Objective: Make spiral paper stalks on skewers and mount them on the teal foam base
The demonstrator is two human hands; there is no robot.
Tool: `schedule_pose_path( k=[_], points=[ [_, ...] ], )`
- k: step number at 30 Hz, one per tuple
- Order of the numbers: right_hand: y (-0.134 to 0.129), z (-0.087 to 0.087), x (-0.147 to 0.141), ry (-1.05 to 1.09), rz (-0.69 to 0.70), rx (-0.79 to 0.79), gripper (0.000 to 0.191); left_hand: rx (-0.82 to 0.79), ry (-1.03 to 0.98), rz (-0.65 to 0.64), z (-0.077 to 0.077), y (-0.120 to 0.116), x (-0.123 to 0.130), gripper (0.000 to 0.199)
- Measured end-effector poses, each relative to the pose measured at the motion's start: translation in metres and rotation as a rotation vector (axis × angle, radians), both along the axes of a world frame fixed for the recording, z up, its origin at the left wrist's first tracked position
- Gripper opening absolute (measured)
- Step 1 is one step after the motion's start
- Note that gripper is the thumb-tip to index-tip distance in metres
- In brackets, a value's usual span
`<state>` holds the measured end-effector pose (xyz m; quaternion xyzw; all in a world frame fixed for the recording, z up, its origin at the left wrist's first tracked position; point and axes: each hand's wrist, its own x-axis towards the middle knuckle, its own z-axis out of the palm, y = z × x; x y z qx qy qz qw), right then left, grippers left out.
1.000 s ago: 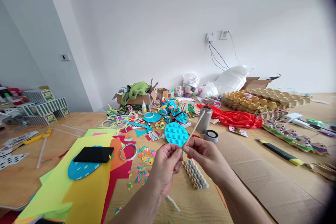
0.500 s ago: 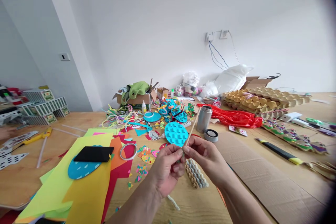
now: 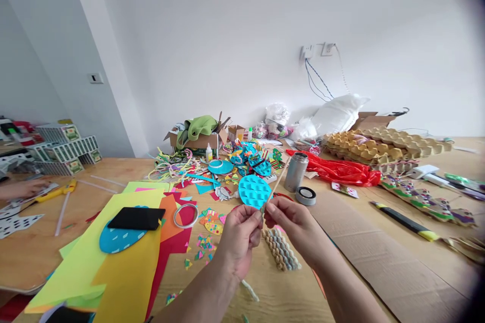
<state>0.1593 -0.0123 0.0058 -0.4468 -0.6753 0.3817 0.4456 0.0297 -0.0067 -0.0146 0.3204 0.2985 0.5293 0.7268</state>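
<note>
A thin wooden stick (image 3: 279,179) slants up and to the right from between my hands. My right hand (image 3: 293,222) pinches it near its lower end between thumb and forefinger. My left hand (image 3: 240,237) is closed, thumb and forefinger meeting at the stick's bottom end; anything small in that pinch is hidden. Just beyond my fingertips lies a blue disc (image 3: 252,191) with raised bumps. Below my right hand rests a piece of braided yarn (image 3: 283,252) in beige and grey. A short pale yarn end (image 3: 250,290) lies under my left forearm.
A steel bottle (image 3: 296,172) stands beyond my right hand, its lid (image 3: 305,196) beside it. Flat cardboard (image 3: 371,247) and a utility knife (image 3: 403,220) lie right. Coloured paper (image 3: 129,272) with a black phone (image 3: 137,218) lies left. Another person's hand (image 3: 26,189) shows far left.
My hands keep their pinch around the stick, with slight finger shifts. The view has moved slightly. At far left, the other person's hand has come further into view over the cards.
</note>
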Motion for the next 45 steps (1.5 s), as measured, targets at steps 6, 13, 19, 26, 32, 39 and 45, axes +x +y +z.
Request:
schedule_pose_path(
  k=[6,13,19,26,32,39,45],
  points=[
    [0.005,-0.006,0.001,0.006,-0.063,0.018,0.037,0.043,0.056,0.039,0.0,0.0,-0.001,0.038],
    [0.001,-0.012,-0.016,-0.193,-0.284,0.29,0.026,0.043,0.067,0.019,0.0,-0.001,0.001,0.04],
    [0.006,-0.013,-0.009,0.022,-0.2,0.167,0.031,0.065,0.104,0.01,0.0,-0.001,0.0,0.039],
    [0.013,-0.007,0.012,0.279,-0.151,-0.028,0.033,0.086,0.196,-0.271,0.002,0.0,-0.006,0.035],
    [0.013,-0.01,0.009,0.36,-0.075,-0.095,0.033,0.088,0.197,-0.383,0.003,0.004,-0.011,0.037],
    [0.012,-0.01,0.01,0.365,-0.039,-0.102,0.034,0.09,0.179,-0.36,-0.002,0.003,-0.012,0.032],
    [0.009,-0.006,0.011,0.368,-0.083,-0.078,0.036,0.056,0.186,-0.387,0.001,0.001,-0.011,0.031]
  ],
)
